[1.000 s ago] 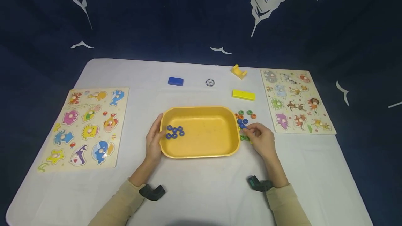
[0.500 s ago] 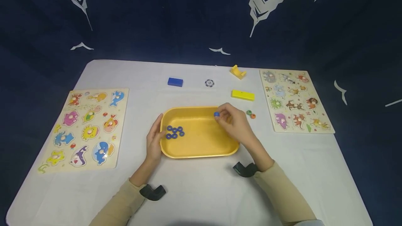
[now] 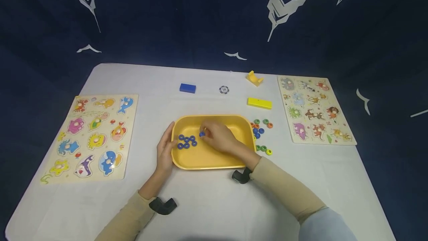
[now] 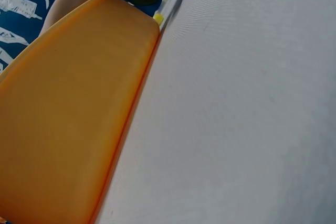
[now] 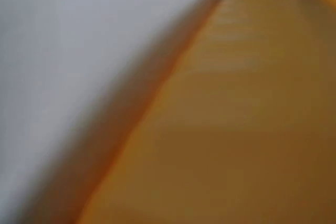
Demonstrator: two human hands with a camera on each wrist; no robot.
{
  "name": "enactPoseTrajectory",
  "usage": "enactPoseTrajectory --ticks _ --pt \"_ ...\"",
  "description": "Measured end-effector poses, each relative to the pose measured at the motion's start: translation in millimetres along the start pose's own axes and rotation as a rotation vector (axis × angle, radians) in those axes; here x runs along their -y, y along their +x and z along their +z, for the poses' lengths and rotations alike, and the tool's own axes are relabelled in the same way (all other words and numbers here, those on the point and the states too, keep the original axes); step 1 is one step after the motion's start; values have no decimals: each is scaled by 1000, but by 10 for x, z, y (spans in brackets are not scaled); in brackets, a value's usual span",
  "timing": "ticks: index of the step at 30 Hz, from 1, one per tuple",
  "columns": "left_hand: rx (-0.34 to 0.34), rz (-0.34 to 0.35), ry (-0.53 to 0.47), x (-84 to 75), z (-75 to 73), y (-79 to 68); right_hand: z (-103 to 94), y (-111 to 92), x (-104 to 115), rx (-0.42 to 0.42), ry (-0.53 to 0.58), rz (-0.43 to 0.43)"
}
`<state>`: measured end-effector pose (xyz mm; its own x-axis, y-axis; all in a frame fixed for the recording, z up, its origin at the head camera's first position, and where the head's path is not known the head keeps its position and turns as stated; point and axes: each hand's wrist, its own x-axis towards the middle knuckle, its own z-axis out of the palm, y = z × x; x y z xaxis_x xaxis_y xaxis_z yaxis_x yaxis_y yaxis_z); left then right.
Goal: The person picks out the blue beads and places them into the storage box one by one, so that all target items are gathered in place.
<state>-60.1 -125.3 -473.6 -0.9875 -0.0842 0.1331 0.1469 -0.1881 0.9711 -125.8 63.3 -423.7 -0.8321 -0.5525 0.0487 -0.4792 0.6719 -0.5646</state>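
Observation:
A yellow plastic tray (image 3: 210,160) lies at the middle of the table, its side filling much of the left wrist view. My left hand (image 3: 164,153) grips the tray's left end, thumb over the rim and fingers along the outside. Between thumb and fingertips my right hand (image 3: 219,137) pinches a small blue ring bead (image 3: 202,134), low over the tray's inside. Just left of it, several blue ring beads (image 3: 186,140) lie grouped in the tray. Neither wrist view shows the beads; the right one is blurred and shows the tray's outer side (image 5: 252,103).
Outside the tray's right end lie several loose beads, including blue (image 3: 261,131), green (image 3: 265,121), orange (image 3: 270,125) and yellow (image 3: 269,152). Behind are a blue block (image 3: 187,88), a round chip (image 3: 224,90), a yellow block (image 3: 259,103) and a yellow curved piece (image 3: 255,79). Animal puzzle boards flank them, left (image 3: 115,155) and right (image 3: 321,109).
My right hand has picked up a blue bead from beside the tray and carried it left, over the rim, to the grouped blue beads. My left hand has stayed at the tray's left end.

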Motion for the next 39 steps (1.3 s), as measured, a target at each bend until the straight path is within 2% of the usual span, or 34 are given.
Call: enactPoseTrajectory --ticks 7,11,13,17,21,25,29,33,39 --pt "-4 8 5 -8 -6 1 115 45 -12 68 -8 -20" --pt "-8 10 -3 6 -1 1 62 -18 -11 34 27 -15" --pt "-10 10 -9 11 5 -1 -12 -90 -4 -17 71 -24" --pt "-12 10 -16 13 15 -3 -220 -305 -45 -177 195 -59" --pt "-21 4 -9 0 14 2 -447 -552 -241 -358 280 -60" --pt "-20 -11 -19 -37 12 3 -574 -780 -580 -498 280 18" --pt "-7 -20 -19 -109 34 -11 -551 -976 -981 -580 288 165" --pt "1 -20 2 -196 75 -34 -470 -1089 -1247 -589 309 302" --pt "-1 -28 19 -233 100 -54 -420 -1110 -1305 -568 266 415"
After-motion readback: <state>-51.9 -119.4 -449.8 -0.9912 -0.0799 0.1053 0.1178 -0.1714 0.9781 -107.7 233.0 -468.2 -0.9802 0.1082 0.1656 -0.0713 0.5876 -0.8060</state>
